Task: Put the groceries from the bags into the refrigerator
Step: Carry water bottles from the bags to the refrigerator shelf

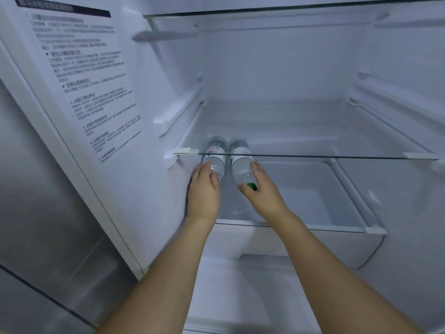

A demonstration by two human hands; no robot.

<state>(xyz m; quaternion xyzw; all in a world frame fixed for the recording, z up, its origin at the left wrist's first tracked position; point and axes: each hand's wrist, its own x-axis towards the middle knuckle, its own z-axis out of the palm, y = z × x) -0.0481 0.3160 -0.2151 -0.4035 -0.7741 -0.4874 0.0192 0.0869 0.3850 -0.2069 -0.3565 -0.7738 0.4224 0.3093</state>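
Bottles lie side by side on the lower glass shelf [313,228] of the refrigerator [277,75], at its left end, with their bases toward the back wall and their necks toward the open front. Both are clear plastic water bottles with pale wrap-around labels carrying green print. The left bottle [215,157] lies nearest the left wall; its cap is hidden behind the left hand [203,190]. The right bottle [240,162] lies just beside it and shows a green cap at the near end. The far halves of both bottles are seen through the upper glass shelf [337,156], which crosses above them.

The left hand wraps the neck end of the left bottle, thumb on one side and fingers on the other. The right hand [261,189] cups the neck end of the right bottle, thumb under the cap. The hands are apart, one per bottle. An instruction sheet [79,75] with blurred text sits on the panel at left.
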